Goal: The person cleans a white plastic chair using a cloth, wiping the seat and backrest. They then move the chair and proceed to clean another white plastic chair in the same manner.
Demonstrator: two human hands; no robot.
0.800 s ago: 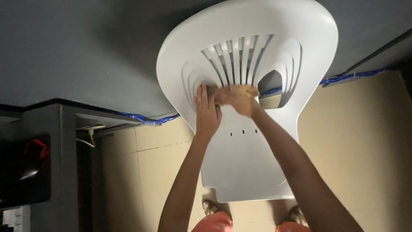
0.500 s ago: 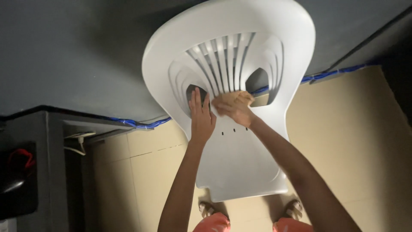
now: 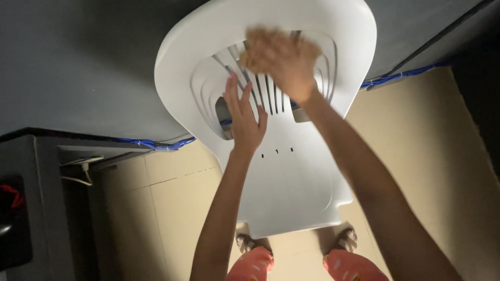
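The left hand (image 3: 244, 120) is raised with its arm stretched up from below, palm laid flat and fingers spread against the lower part of the backrest of a white plastic chair (image 3: 291, 177), just left of the vertical slats. It grips nothing; it only presses on the plastic. The right hand (image 3: 289, 62) reaches higher, its forearm running up diagonally from the lower right, and it is closed around a crumpled tan cloth (image 3: 263, 44) that lies against the upper slats of the backrest. Hand and cloth are blurred, so how the fingers sit cannot be told. The two hands are apart, the right above and to the right of the left.

The chair faces the person, its seat sloping down toward two knees in orange patterned fabric (image 3: 346, 266), with two feet (image 3: 348, 239) on the floor under the seat's front edge. Cream floor tiles (image 3: 172, 203) lie under the chair. A blue cable (image 3: 156, 144) runs along the base of the dark wall (image 3: 78, 62) behind. A dark cabinet (image 3: 31, 208) stands at the left.
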